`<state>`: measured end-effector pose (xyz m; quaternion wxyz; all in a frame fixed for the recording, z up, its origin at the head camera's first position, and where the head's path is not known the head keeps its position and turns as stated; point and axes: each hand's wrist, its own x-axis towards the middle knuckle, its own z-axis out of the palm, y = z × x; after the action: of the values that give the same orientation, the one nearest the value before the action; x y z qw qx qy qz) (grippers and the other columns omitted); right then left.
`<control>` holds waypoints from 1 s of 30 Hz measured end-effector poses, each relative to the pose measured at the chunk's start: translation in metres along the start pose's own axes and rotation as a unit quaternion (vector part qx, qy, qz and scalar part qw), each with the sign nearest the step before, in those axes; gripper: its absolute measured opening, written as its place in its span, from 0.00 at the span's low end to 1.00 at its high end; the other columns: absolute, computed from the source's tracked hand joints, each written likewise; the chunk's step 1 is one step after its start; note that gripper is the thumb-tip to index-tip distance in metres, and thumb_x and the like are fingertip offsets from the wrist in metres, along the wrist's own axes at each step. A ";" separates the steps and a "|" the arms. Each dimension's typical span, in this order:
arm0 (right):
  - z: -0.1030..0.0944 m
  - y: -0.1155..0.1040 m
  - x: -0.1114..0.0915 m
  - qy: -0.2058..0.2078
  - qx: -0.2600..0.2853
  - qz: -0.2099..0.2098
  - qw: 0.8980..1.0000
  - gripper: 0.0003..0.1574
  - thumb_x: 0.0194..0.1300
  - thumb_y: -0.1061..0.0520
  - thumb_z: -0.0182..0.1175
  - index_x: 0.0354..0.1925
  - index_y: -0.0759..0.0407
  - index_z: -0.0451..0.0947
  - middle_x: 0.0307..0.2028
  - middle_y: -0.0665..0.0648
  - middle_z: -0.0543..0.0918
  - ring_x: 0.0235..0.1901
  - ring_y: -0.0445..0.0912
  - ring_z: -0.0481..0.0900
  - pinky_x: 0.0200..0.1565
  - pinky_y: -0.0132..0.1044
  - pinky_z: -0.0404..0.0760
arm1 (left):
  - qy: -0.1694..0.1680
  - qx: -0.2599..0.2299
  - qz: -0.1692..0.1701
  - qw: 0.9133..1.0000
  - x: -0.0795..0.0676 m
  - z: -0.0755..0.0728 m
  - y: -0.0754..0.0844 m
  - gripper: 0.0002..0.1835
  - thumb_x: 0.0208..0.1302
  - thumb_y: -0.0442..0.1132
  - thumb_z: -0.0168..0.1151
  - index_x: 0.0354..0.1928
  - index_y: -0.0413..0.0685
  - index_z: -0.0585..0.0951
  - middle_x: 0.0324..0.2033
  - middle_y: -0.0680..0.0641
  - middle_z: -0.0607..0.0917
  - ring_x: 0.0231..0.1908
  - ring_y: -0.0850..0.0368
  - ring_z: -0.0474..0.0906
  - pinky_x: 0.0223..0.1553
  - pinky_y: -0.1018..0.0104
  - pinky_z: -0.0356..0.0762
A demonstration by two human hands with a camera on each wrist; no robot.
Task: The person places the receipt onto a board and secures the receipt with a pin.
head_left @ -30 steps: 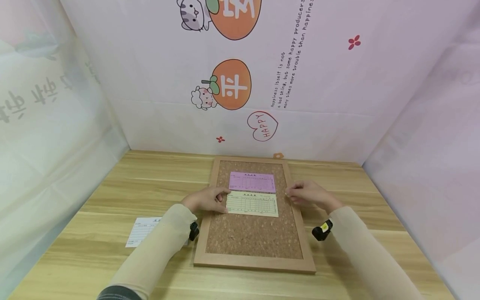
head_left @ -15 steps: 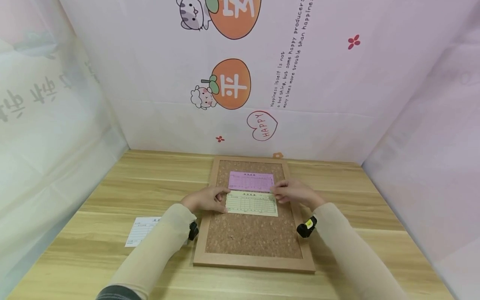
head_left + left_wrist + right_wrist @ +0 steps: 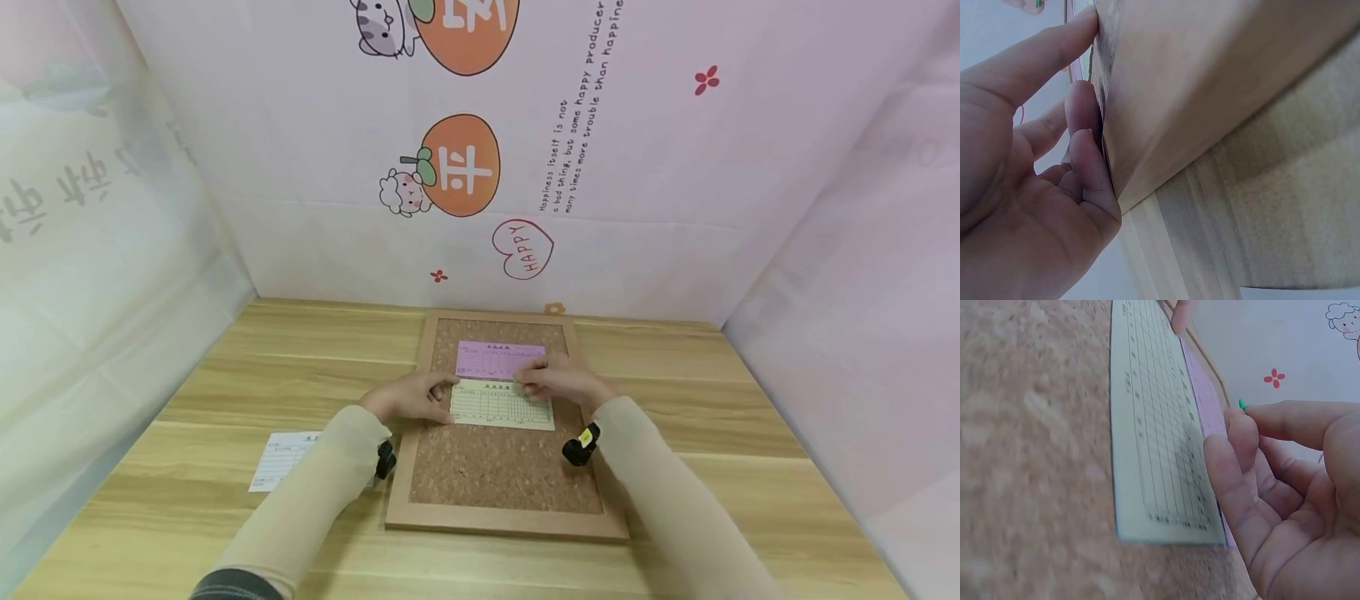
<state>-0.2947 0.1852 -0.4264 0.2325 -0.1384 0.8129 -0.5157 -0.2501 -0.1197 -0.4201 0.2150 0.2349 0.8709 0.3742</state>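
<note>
In the head view, bracing the left edge of the yellow slip [image 3: 491,408] on the cork board [image 3: 510,475] with the left hand [image 3: 408,397], thumb and forefinger set apart, while poising the right hand [image 3: 562,379] near the seam with the pink slip [image 3: 483,358]. In the left wrist view, resting looser fingers by the wooden frame [image 3: 1166,75], ideally pressing without skewing the yellow slip. In the right wrist view, pinching a small green piece [image 3: 1242,404], probably a pin, and likely needing an upright push.

The tabletop [image 3: 225,383] shows wood grain with a soft sheen. By its far edge, a smooth, matt wooden frame [image 3: 510,522] borders rough, granular cork [image 3: 502,471] bearing a yellow slip [image 3: 483,407] and pink slip [image 3: 483,360], both matt paper.
</note>
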 end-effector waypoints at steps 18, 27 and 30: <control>0.020 -0.011 0.018 0.021 0.005 0.034 0.999 0.16 0.72 0.57 0.61 0.48 0.70 0.83 0.36 0.60 0.84 0.32 0.44 0.81 0.39 0.35 0.83 | 0.004 0.009 -0.008 1.000 0.001 0.000 0.000 0.38 0.63 0.38 0.71 0.72 0.40 0.67 0.39 0.45 0.73 0.40 0.54 0.66 0.41 0.60 0.66; 0.025 -0.013 0.020 0.024 -0.022 0.035 0.999 0.17 0.72 0.57 0.60 0.50 0.69 0.82 0.37 0.60 0.85 0.35 0.45 0.82 0.41 0.37 0.84 | 0.001 0.014 -0.001 1.000 0.002 0.000 -0.001 0.38 0.63 0.38 0.71 0.72 0.39 0.66 0.39 0.45 0.73 0.40 0.54 0.66 0.41 0.61 0.66; 0.026 -0.013 0.021 0.020 -0.031 0.033 0.999 0.17 0.73 0.58 0.60 0.52 0.70 0.82 0.39 0.60 0.86 0.36 0.46 0.83 0.42 0.38 0.84 | 0.001 0.013 0.000 1.000 0.002 0.000 -0.002 0.38 0.63 0.38 0.72 0.72 0.38 0.66 0.39 0.45 0.72 0.40 0.54 0.66 0.41 0.61 0.66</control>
<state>-0.2991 0.1497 -0.4286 0.2288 -0.1079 0.8372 -0.4848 -0.2521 -0.1201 -0.4223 0.2110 0.2379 0.8759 0.3628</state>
